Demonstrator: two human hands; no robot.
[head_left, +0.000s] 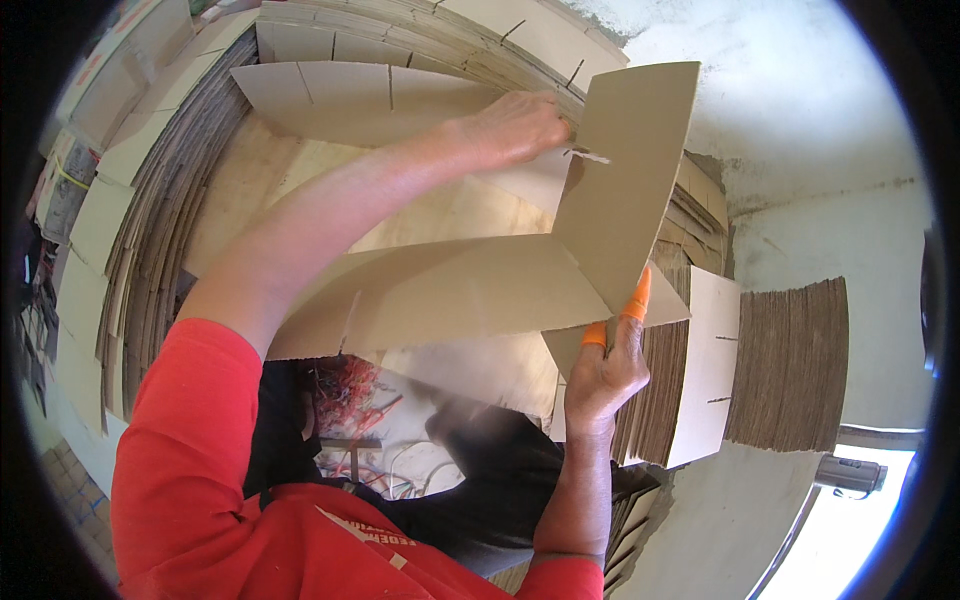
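Cardboard divider panel (630, 170), upright and slotted, is being meshed with the long strip (450, 290): left hand (515, 125) pinches its slot, right hand (600, 375) (orange fingertip covers) grips the lower edge. Seating it fully likely needs a downward press.

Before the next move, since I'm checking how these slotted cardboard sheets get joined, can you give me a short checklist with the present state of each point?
1. Left hand on the upright sheet near its slot: ok.
2. Right hand pinching the lower edge where the sheets cross, orange finger covers on: ok.
3. Upright sheet crossing the long sheet: ok.
4. Slots fully seated: cannot tell.
5. Stack of cut sheets close by the right hand: ok.
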